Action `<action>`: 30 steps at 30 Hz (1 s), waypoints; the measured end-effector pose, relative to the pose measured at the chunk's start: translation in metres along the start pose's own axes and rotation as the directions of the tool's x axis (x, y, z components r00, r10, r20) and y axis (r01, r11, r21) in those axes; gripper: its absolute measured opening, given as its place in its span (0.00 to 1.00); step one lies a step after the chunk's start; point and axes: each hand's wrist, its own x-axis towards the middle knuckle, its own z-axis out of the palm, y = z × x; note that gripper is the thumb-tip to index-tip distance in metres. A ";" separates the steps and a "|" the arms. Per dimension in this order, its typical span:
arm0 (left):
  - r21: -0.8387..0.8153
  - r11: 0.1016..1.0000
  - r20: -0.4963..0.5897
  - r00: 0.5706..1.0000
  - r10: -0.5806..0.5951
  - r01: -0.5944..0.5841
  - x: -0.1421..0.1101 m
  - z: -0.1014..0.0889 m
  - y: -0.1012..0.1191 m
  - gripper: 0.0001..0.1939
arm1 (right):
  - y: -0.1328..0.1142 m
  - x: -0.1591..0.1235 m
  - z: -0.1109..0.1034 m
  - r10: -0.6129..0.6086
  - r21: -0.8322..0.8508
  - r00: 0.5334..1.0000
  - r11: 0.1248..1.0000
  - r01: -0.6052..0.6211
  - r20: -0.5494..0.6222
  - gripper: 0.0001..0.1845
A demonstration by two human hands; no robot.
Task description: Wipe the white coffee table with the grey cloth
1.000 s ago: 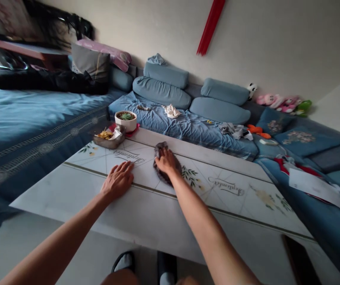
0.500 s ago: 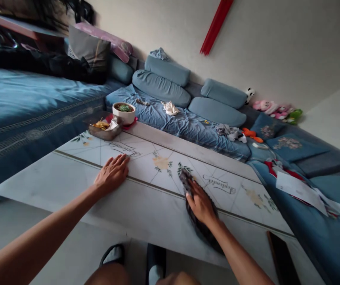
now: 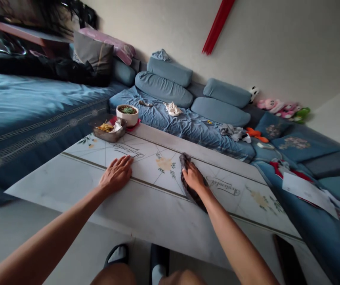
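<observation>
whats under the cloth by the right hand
The dark cloth lies on the patterned table top, under the right hand; the surface beneath it is covered, so it cannot be seen.

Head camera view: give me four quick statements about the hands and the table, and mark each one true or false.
1. The right hand presses a dark cloth on the table top. True.
2. The left hand grips the cloth too. False: it lies flat on the table top, apart from the cloth.
3. A white pot of succulent stands beside a metal tray of food. True.
4. The metal tray of food is on the floor. False: it is at the far corner of the table top.
</observation>
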 end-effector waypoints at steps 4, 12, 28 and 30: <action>-0.031 1.000 -0.025 1.000 -0.002 0.002 -0.002 0.007 0.000 0.35 | 0.012 -0.119 -0.003 -0.093 0.030 0.996 0.995 0.094 -0.016 0.35; 0.010 1.000 -0.080 0.997 0.022 -0.022 0.000 0.022 -0.007 0.34 | 0.035 -0.109 0.005 -0.108 0.021 0.994 0.994 0.108 -0.008 0.35; -0.050 0.999 -0.044 0.999 0.013 -0.015 -0.002 0.012 -0.003 0.34 | 0.015 -0.114 -0.009 -0.066 -0.006 0.998 0.998 0.066 0.014 0.35; -0.056 0.998 -0.048 0.999 0.020 -0.022 -0.002 0.015 -0.004 0.34 | 0.026 -0.152 -0.006 -0.094 0.014 0.996 0.995 0.094 -0.003 0.35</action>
